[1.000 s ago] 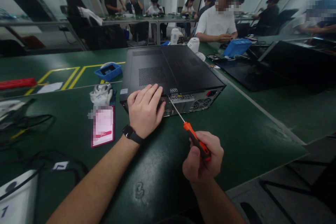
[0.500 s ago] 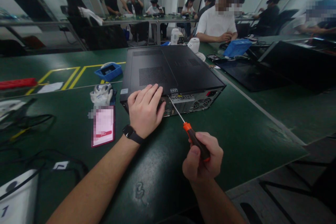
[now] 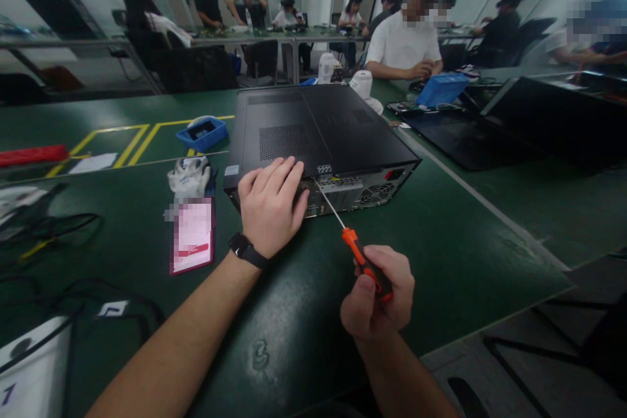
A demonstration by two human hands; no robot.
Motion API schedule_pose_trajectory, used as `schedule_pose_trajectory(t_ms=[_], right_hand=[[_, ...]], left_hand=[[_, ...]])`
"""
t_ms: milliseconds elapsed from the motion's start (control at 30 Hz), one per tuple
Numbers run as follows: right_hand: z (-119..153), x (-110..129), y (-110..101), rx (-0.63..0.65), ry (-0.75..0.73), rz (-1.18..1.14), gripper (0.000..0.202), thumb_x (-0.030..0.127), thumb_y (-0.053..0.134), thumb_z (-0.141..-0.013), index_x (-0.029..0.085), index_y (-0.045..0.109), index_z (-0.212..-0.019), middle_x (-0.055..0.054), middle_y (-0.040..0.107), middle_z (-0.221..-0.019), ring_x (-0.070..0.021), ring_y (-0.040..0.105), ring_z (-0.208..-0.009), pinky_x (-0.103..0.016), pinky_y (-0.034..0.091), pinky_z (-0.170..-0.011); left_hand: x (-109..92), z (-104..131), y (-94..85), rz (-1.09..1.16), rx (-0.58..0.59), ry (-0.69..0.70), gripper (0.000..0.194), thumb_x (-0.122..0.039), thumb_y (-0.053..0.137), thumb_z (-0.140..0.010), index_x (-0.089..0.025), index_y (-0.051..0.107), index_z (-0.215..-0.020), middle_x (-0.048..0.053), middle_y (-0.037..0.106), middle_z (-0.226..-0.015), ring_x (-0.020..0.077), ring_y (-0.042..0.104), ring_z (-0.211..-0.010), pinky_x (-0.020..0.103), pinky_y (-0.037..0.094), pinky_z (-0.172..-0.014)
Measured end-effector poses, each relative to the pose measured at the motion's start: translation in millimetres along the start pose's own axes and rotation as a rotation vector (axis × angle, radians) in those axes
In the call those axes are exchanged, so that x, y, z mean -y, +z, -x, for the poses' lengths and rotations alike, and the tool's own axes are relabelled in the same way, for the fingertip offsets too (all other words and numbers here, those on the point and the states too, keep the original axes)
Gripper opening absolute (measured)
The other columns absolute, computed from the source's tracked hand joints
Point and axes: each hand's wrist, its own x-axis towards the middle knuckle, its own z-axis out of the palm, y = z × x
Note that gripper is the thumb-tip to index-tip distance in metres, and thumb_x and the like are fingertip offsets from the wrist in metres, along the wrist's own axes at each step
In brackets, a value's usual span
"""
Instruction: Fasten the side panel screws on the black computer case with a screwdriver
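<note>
A black computer case (image 3: 362,137) lies flat on the green table (image 3: 480,248), its ported panel facing the wearer. The left hand (image 3: 272,202) rests over its near edge, thumb apart from the fingers. The right hand's (image 3: 379,290) grip is clamped around the handle of an orange-and-black screwdriver (image 3: 351,240), whose shaft slants to that panel's upper edge; tip contact is too small to make out. Leftward lie a pink-edged device (image 3: 196,235), pale gloves (image 3: 187,178) and a blue tray (image 3: 211,142). Beyond sits a white-shirted person (image 3: 405,46).

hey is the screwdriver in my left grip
No, the right grip holds the screwdriver; the left grip rests on the case.
</note>
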Motion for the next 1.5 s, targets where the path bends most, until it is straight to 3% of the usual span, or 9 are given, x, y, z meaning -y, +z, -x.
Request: schedule_pose_trajectory(t_ms=[200,367,667,900,1067,1200,1500], right_hand=[[7,-4,-3,0.007,-0.011,0.045,0.034,0.013,0.06,-0.095,0.014,0.064,-0.129,-0.005,0.07,-0.092,-0.0158,0.069,-0.072,-0.03,0.058,-0.061],[8,-4,1,-0.001,0.012,-0.049,0.036,0.024,0.058,-0.097,0.016,0.063,-0.132,-0.007,0.07,-0.101,-0.018,0.068,-0.075,-0.035,0.059,-0.061],[2,0,-2,0.016,-0.011,0.05,0.033,0.015,0.058,-0.094,0.016,0.065,-0.127,-0.005,0.071,-0.096,-0.017,0.069,-0.076,-0.034,0.061,-0.066],[5,-1,0,0.01,0.009,0.013,0.034,0.023,0.056,-0.097,0.017,0.063,-0.13,-0.006,0.07,-0.098,-0.0172,0.069,-0.074,-0.035,0.061,-0.063],[-1,1,0,0.008,0.0,0.043,0.038,0.017,0.06,-0.091,0.018,0.063,-0.129,-0.006,0.07,-0.1,-0.0189,0.07,-0.081,-0.038,0.063,-0.069],[5,-2,-3,0.005,-0.003,0.068,0.038,0.012,0.063,-0.092,0.016,0.063,-0.13,-0.005,0.072,-0.099,-0.0161,0.07,-0.075,-0.033,0.062,-0.065],[1,1,1,0.003,0.022,-0.018,0.03,0.023,0.056,-0.096,0.016,0.064,-0.124,-0.007,0.068,-0.097,-0.0186,0.067,-0.08,-0.036,0.06,-0.066]], left_hand=[[0,0,-0.1,0.0,0.003,0.004,0.05,-0.029,0.063,-0.101,-0.022,0.061,-0.15,0.012,0.066,-0.153,0.0339,0.061,-0.142,0.055,0.038,-0.115],[0,-1,-0.1,0.025,0.012,-0.015,0.052,-0.029,0.064,-0.099,-0.023,0.062,-0.151,0.012,0.067,-0.152,0.0347,0.061,-0.142,0.057,0.038,-0.116],[0,0,0.4,0.006,0.001,0.002,0.05,-0.029,0.062,-0.101,-0.022,0.061,-0.15,0.012,0.066,-0.153,0.0342,0.061,-0.143,0.055,0.038,-0.115],[0,0,0.4,-0.011,-0.004,0.0,0.05,-0.029,0.062,-0.1,-0.024,0.061,-0.15,0.011,0.067,-0.152,0.0342,0.062,-0.142,0.055,0.038,-0.115],[0,0,0.4,-0.016,-0.007,0.01,0.049,-0.03,0.062,-0.101,-0.023,0.061,-0.15,0.011,0.067,-0.152,0.0338,0.062,-0.141,0.055,0.038,-0.115],[0,0,0.5,-0.024,-0.012,0.016,0.048,-0.03,0.062,-0.101,-0.022,0.061,-0.149,0.011,0.067,-0.152,0.0335,0.062,-0.141,0.054,0.039,-0.114],[0,-1,-0.7,-0.014,-0.005,0.01,0.048,-0.029,0.063,-0.101,-0.023,0.062,-0.149,0.011,0.067,-0.152,0.0333,0.062,-0.141,0.054,0.038,-0.114]])
